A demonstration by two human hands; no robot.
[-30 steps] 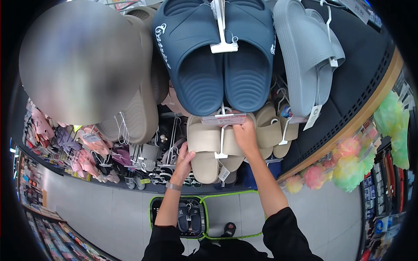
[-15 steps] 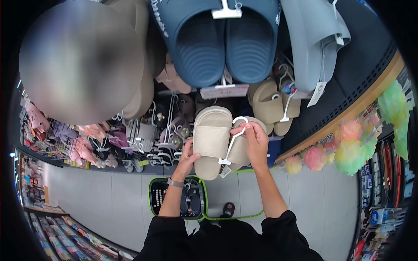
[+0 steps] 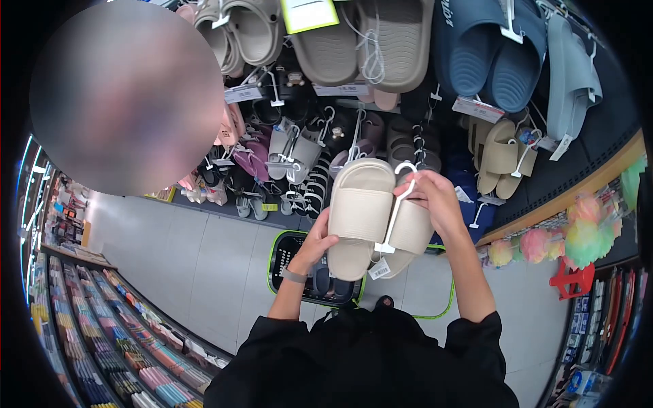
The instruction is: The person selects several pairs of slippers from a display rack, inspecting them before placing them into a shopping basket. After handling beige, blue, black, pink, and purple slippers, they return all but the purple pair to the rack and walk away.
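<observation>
A pair of beige slide sandals (image 3: pixel 362 214) on a white plastic hanger (image 3: pixel 398 211) is held up in front of me, a barcode tag (image 3: pixel 379 269) dangling at the lower end. My left hand (image 3: pixel 315 241) grips the left edge of the nearer sandal, thumb on its strap side. With fingers closed around the hanger near its hook, my right hand (image 3: pixel 435 197) holds the pair from the upper right. The right sandal is partly hidden behind the left one and the hanger.
Racks of hanging footwear fill the far side, with blue slides (image 3: pixel 476 61) and grey-brown slides (image 3: pixel 394 47) above. A green-rimmed black basket (image 3: pixel 286 248) with dark footwear inside stands on the floor (image 3: pixel 197 251). A red stool (image 3: pixel 571 279) is at right; packed shelves (image 3: pixel 129 333) line the left.
My view has turned left, so the racks appear shifted right and more shelves show at lower left. Both hands still hold the sandals, which now sit slightly further right in view.
</observation>
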